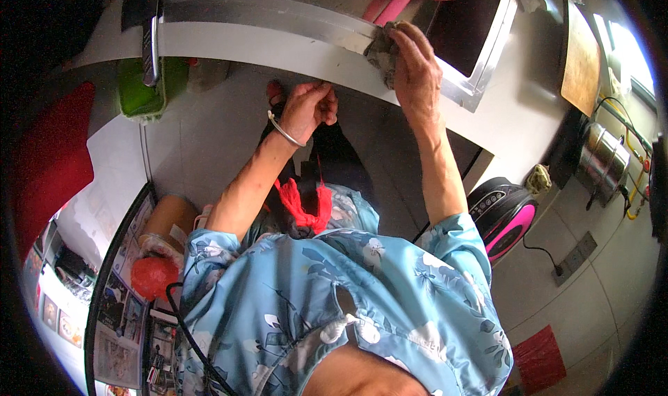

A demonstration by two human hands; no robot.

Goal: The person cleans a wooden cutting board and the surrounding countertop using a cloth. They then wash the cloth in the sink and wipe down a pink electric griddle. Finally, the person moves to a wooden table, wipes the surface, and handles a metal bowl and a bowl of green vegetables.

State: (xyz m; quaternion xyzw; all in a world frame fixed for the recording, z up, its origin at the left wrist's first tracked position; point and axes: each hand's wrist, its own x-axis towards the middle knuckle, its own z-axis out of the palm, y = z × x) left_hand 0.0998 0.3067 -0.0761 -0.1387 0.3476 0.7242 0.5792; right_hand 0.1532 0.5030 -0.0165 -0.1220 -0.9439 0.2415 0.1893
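My right hand (420, 75) grips a crumpled grey-brown cloth (383, 51), pressed to the front edge of a white counter (250, 43). The cloth touches the flat metal strip (271, 20) running along that edge. My left hand (310, 109), with a bangle at the wrist, hangs in front of the counter, apart from it. Its fingers are curled in, and nothing shows in them. Just beyond the cloth is the pink handle (397, 4) of a round vessel, which the top of the view cuts off. A dark metal-framed panel (464, 30) lies to its right.
A knife's metal handle (151, 51) juts over the counter's front edge at left, above a green container (141, 90). At right are a wooden board (582, 59), a metal pot (605, 148) and a black-and-pink appliance (503, 213) whose cord runs to a socket (574, 257).
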